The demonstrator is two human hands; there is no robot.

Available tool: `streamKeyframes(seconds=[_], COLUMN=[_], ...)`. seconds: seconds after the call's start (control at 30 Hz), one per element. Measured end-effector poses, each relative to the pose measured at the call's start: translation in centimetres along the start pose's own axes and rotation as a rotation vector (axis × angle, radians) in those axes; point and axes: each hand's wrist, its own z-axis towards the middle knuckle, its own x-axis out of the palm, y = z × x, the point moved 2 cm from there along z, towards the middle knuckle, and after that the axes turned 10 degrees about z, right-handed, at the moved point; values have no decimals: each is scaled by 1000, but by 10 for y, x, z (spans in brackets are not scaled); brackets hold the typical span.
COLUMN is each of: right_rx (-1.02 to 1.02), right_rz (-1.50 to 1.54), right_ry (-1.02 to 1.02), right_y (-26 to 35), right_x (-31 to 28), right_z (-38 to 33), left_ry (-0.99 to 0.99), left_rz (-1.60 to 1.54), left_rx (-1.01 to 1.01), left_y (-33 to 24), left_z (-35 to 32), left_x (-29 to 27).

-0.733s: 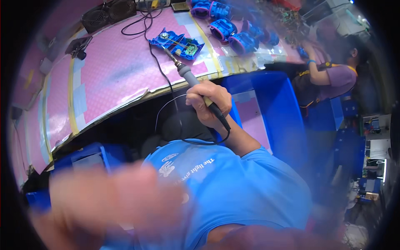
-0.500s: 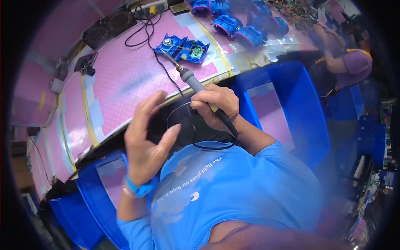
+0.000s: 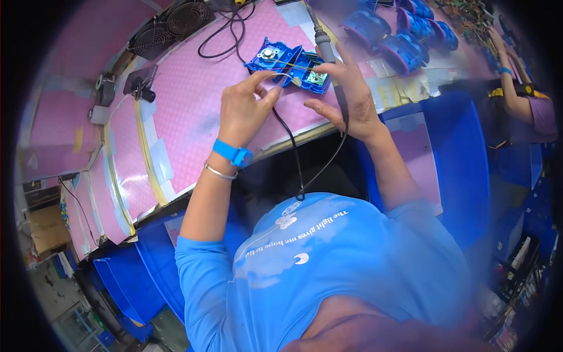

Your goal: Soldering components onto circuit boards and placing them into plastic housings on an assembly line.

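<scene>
An opened blue plastic housing (image 3: 274, 54) lies on the pink work surface, with a small green circuit board (image 3: 317, 78) and thin wires across its halves. At its near left edge, my left hand (image 3: 246, 108) is closed in a pinch on a thin silvery solder wire (image 3: 280, 74), which arches towards the housing. Right of the housing is my right hand (image 3: 358, 100), thumb and forefinger spread apart. A grey-handled soldering iron (image 3: 324, 44) sits tucked among its fingers, tip end pointing away from me. The iron's black cord (image 3: 343, 111) passes across the palm.
Several blue housings (image 3: 404, 53) stand at the far right. Two black fans (image 3: 167, 29) line the far left edge. A black cable (image 3: 226, 44) curls behind the work. Below the table edge are blue bins (image 3: 457, 170). A co-worker's arm (image 3: 513, 88) shows at right.
Both hands have moved forward to the blue housing. My left hand, open before, now pinches the solder wire. The soldering iron has swung away from the housing, and my right thumb and forefinger have spread.
</scene>
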Motion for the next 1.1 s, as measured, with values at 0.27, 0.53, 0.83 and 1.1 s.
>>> streamKeyframes(seconds=[0.27, 0.53, 0.83, 1.1], right_rx=[102, 37, -54, -222], right_rz=[45, 249, 277, 336], right_ry=[-41, 31, 211, 134], right_y=[-7, 50, 74, 83], right_x=[11, 82, 131, 114], right_z=[6, -15, -23, -19], left_ry=[-142, -316, -274, -532], left_rz=[14, 233, -623, -644], left_rx=[68, 2, -422, -514], left_y=[5, 13, 53, 85], left_z=[8, -90, -148, -148], left_x=[13, -51, -82, -84])
